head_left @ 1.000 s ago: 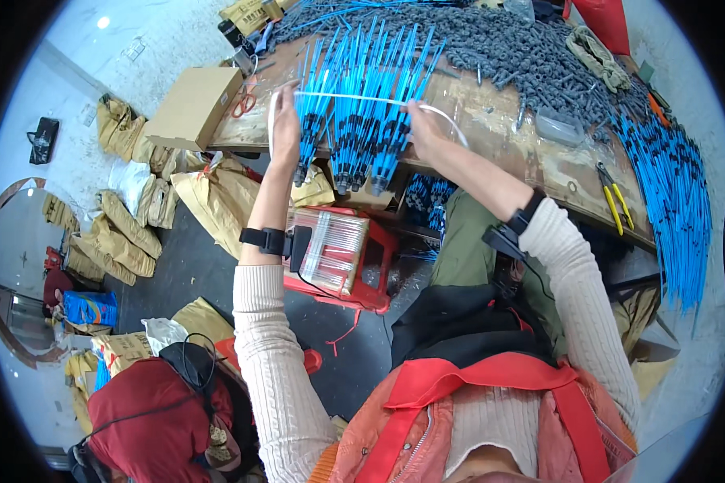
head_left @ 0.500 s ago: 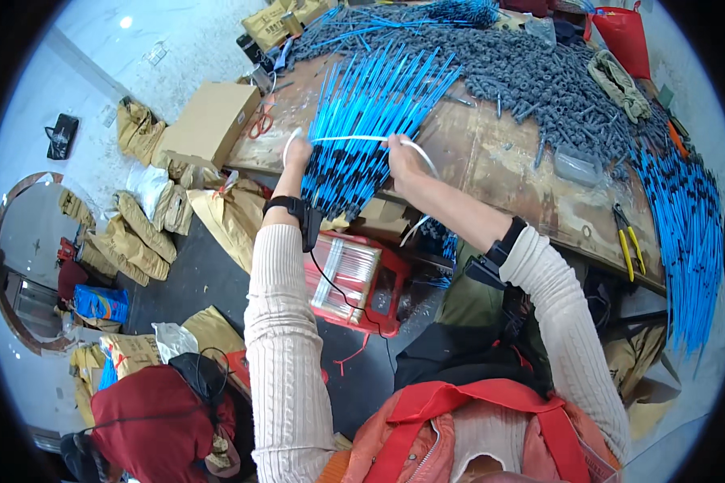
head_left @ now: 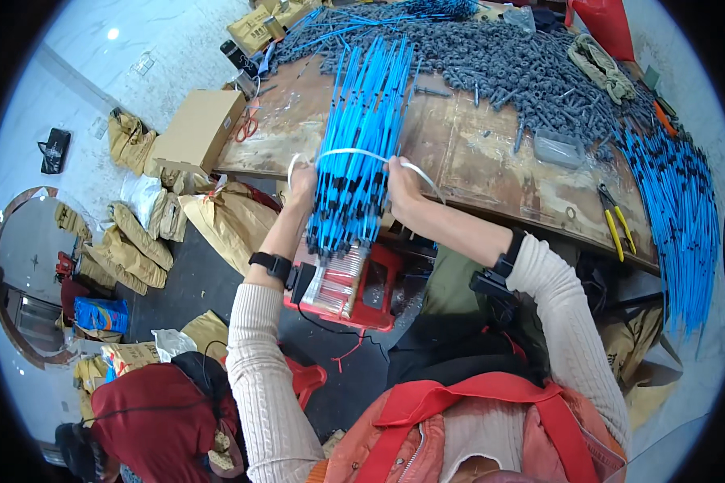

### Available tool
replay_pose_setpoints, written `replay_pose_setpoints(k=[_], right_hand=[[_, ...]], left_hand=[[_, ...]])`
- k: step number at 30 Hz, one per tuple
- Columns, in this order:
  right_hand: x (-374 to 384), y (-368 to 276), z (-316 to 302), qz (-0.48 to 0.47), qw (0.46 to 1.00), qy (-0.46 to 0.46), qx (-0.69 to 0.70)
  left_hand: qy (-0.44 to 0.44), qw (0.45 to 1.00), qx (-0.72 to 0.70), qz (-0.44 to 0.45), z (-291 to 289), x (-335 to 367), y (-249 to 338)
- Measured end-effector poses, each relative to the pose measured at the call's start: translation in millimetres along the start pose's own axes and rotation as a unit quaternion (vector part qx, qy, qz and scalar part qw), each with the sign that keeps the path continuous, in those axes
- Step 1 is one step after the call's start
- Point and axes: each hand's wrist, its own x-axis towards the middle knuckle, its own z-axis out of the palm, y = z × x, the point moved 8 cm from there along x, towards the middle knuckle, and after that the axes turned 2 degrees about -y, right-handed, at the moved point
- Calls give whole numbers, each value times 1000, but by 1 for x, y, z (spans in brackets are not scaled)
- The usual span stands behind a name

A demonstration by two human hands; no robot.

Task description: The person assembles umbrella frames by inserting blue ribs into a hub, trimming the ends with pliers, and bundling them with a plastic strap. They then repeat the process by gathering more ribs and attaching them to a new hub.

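A bundle of thin blue rods with black bands (head_left: 362, 121) lies over the table's front edge, its lower ends sticking out toward me. Across its top runs a white strap (head_left: 350, 150). On the bundle's left side my left hand (head_left: 303, 183) is closed on the strap, a short loop showing beyond the fingers. Opposite it, my right hand (head_left: 401, 185) pinches the strap, with a free end curving off to the right. Both hands press close against the rods. The strap's path under the bundle is hidden.
A large heap of grey plastic fittings (head_left: 491, 68) covers the table's far side. Yellow-handled pliers (head_left: 616, 221) and more blue rods (head_left: 681, 233) lie at right. Red scissors (head_left: 247, 125) lie at left. Below are a red stool (head_left: 379, 294) and a person in dark red (head_left: 153, 419).
The blue rods have drawn from a spread fan into a narrower, straighter bundle. My hands have shifted slightly nearer to me, still holding the strap.
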Motion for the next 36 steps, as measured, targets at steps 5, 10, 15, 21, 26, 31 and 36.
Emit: replay_pose_setpoints(k=[5,10,15,21,26,31,36], right_hand=[[-102,9,-63,35,979,-88,180],[-153,28,-154,55,976,-97,189],[-200,55,-226,43,975,-33,213],[-187,96,-261,36,967,23,251],[-174,117,-263,60,974,9,217],[-163,101,-249,-55,985,49,157],[-171,43,-244,-96,985,66,131]], left_hand=[[-209,908,-333,-144,39,-121,-9],[-224,875,-399,-157,93,-215,14],[-253,862,-422,-119,148,-288,-12],[-223,812,-514,-163,176,-322,-5],[-225,815,-484,-225,175,-335,-3],[-296,790,-456,-285,180,-348,22],[-296,778,-504,-231,155,-351,84]])
